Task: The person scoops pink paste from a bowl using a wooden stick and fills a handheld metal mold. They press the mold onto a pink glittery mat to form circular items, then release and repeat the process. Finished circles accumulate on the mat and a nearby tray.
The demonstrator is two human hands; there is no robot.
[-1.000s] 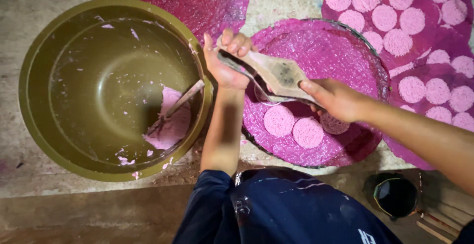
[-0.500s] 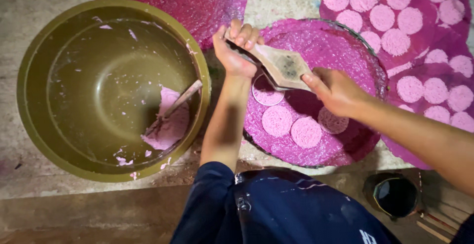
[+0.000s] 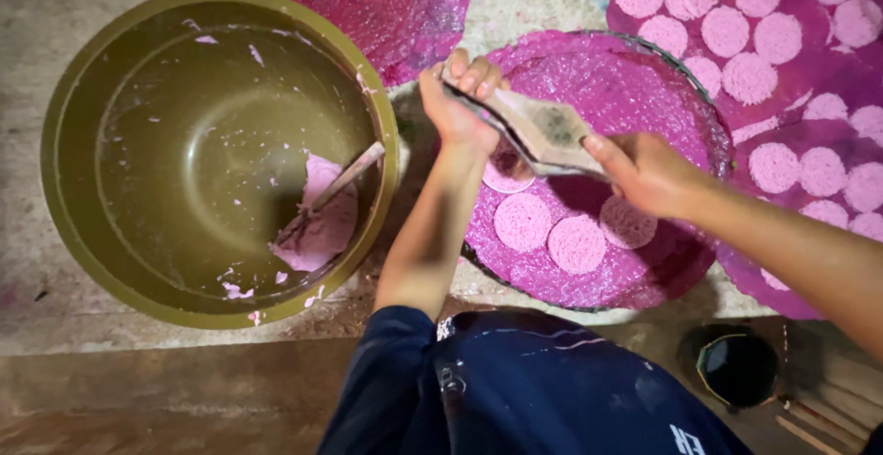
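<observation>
Both hands hold a flat, diamond-shaped wooden paddle (image 3: 544, 128) over a round magenta tray (image 3: 644, 96). My left hand (image 3: 457, 105) grips its far left end; my right hand (image 3: 648, 172) grips its near right end. Under the paddle, several pale pink discs (image 3: 522, 221) lie on the tray's near half. To the left stands a big olive-green bowl (image 3: 110, 234) with a small heap of pink paste (image 3: 322, 225) and a wooden stick (image 3: 345, 179) leaning in it.
More magenta trays (image 3: 828, 69) at the right carry several pink discs. Another magenta tray (image 3: 368, 4) lies at the top, bare. A small dark cup (image 3: 736, 368) stands at the lower right. My dark blue clothing (image 3: 515, 391) fills the bottom middle. Everything rests on a stained stone surface.
Both hands have lifted the paddle a little farther from me over the tray. A pink disc now shows under it.
</observation>
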